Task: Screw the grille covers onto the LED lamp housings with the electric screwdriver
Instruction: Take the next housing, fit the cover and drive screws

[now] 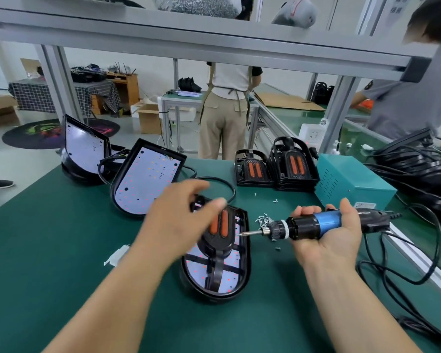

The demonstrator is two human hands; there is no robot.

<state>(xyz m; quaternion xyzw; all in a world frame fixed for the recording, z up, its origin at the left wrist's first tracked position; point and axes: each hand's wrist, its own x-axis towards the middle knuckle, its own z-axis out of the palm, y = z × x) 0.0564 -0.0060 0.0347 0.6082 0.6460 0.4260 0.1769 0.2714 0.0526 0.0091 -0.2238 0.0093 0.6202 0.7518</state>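
Nearby three LED housings, one screwdriver.

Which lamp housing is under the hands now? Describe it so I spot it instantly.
On the green workbench, look between the left hand and the electric screwdriver. The lamp housing lying flat there wears a black grille cover with orange strips, while the propped housing behind it and its left neighbour show bare LED boards.
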